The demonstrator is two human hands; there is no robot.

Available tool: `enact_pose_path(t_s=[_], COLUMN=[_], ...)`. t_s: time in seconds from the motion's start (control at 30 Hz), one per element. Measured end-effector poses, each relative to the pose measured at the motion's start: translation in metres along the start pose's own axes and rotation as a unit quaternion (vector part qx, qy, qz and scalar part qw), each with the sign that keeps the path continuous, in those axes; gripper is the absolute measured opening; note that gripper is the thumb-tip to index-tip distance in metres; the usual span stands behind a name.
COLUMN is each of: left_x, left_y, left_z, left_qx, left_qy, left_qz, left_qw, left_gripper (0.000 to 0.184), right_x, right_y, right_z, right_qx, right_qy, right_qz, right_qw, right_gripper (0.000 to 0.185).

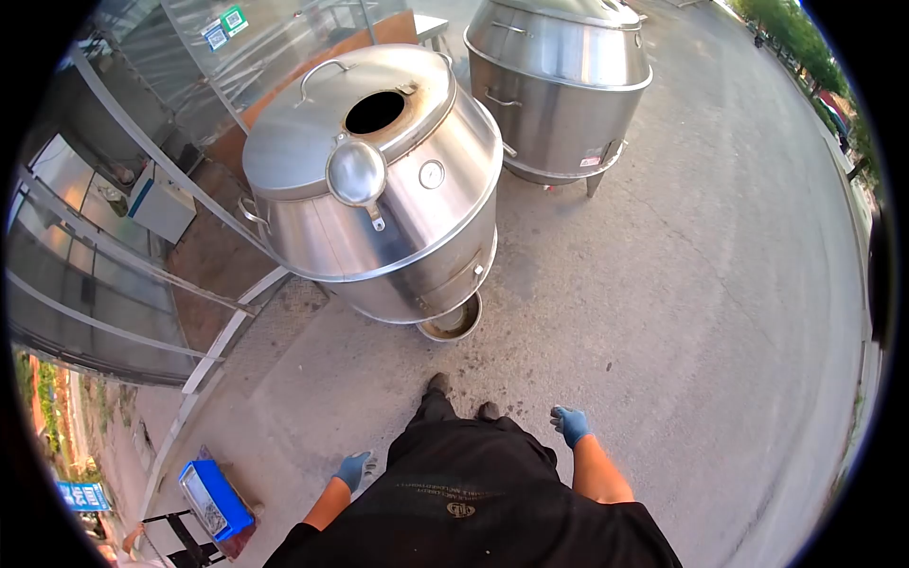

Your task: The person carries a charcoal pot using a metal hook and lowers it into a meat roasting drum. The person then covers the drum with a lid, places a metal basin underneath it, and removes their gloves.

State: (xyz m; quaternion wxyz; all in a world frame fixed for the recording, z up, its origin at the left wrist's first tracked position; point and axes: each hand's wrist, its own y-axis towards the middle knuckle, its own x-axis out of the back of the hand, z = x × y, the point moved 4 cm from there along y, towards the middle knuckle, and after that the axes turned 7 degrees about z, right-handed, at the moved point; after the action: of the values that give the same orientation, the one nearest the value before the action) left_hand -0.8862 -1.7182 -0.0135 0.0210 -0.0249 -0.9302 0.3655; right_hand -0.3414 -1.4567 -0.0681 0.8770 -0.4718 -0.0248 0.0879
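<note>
The person stands on grey paving in dark clothing, with two dark shoes (438, 382) showing below the hem. The left hand (353, 470), in a blue-grey glove, hangs low beside the body; its fingers are loosely extended and slightly parted, and it has hold of nothing. The right hand (571, 425), similarly gloved, is held out on the other side—fingers loosely bent, the grip partly open, no object in it. Both hands are well apart from the equipment.

The nearer stainless-steel barrel oven (379, 227) stands ahead of the person, slightly to the left. Its domed lid (284, 142) is seated on the body and carries an arched handle (322, 68). The lid has a round, dark opening with brown staining around the rim. A small round cover (357, 173) lies to the near side of this opening, leaving it exposed. A dial gauge (432, 174) is fitted to the sloping shoulder. A round metal pan (453, 320) sits on the ground, partly under the oven's near edge.

A second steel oven (559, 104) stands beyond, to the right, on legs. At left is a metal-framed glazed booth (104, 227)—two code stickers (225, 28) are on its panel. A blue-edged tray (216, 500) is at lower left.
</note>
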Motion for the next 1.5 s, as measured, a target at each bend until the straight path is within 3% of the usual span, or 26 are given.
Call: enact_pose_path(t_s=[0.03,0.07,0.1,0.13,0.2,0.3,0.4,0.6,0.7,0.83,0.9,1.0,1.3,1.5], left_x=[0.003,0.010,0.012,0.009,0.007,0.000,-0.009,-0.014,-0.010,-0.009,-0.008,-0.009,-0.018,-0.022], left_y=[0.000,0.005,0.010,0.013,0.013,0.018,0.025,0.041,0.046,0.049,0.052,0.056,0.051,0.053], left_z=[-0.005,0.002,0.004,-0.010,-0.036,-0.044,-0.033,0.010,0.011,-0.002,-0.011,-0.009,-0.016,-0.020], left_qx=[-0.047,0.050,0.144,0.143,0.083,0.072,0.074,0.149,0.122,0.134,0.082,0.077,0.130,0.093], left_qy=[0.050,-0.133,-0.310,-0.310,-0.254,-0.250,-0.200,-0.227,-0.224,-0.211,-0.200,-0.193,-0.208,-0.212], left_qz=[0.012,-0.026,-0.062,-0.062,-0.150,-0.142,-0.113,-0.064,-0.037,-0.056,-0.069,-0.079,-0.071,-0.080], left_qw=[0.998,0.990,0.938,0.938,0.952,0.955,0.970,0.960,0.966,0.967,0.974,0.975,0.967,0.970], left_gripper=[0.026,0.027,0.028,0.028,0.033,0.036,0.039,0.041,0.041,0.043,0.044,0.043,0.031,0.031], right_x=[0.001,0.003,0.006,0.010,0.019,0.031,0.037,0.033,0.030,0.029,0.030,0.031,0.032,0.037], right_y=[-0.003,-0.007,-0.010,-0.013,-0.016,-0.014,-0.019,-0.033,-0.037,-0.041,-0.041,-0.041,-0.033,-0.029], right_z=[-0.010,-0.019,-0.026,-0.036,-0.053,-0.063,-0.056,-0.030,-0.026,-0.025,-0.029,-0.031,-0.035,-0.037], right_qx=[-0.013,-0.015,-0.014,-0.039,-0.062,-0.064,-0.051,0.000,-0.006,-0.025,-0.045,-0.041,-0.033,-0.036], right_qy=[0.026,0.028,0.027,-0.002,-0.090,-0.165,-0.052,-0.035,-0.025,-0.041,-0.058,-0.053,-0.046,-0.049], right_qz=[0.005,-0.006,-0.006,-0.011,-0.012,0.013,-0.020,-0.034,-0.039,-0.024,-0.033,-0.039,-0.025,-0.020], right_qw=[1.000,0.999,1.000,0.999,0.994,0.984,0.997,0.999,0.999,0.999,0.997,0.997,0.998,0.998], right_gripper=[0.037,0.037,0.037,0.036,0.034,0.034,0.036,0.037,0.037,0.039,0.039,0.040,0.039,0.038])
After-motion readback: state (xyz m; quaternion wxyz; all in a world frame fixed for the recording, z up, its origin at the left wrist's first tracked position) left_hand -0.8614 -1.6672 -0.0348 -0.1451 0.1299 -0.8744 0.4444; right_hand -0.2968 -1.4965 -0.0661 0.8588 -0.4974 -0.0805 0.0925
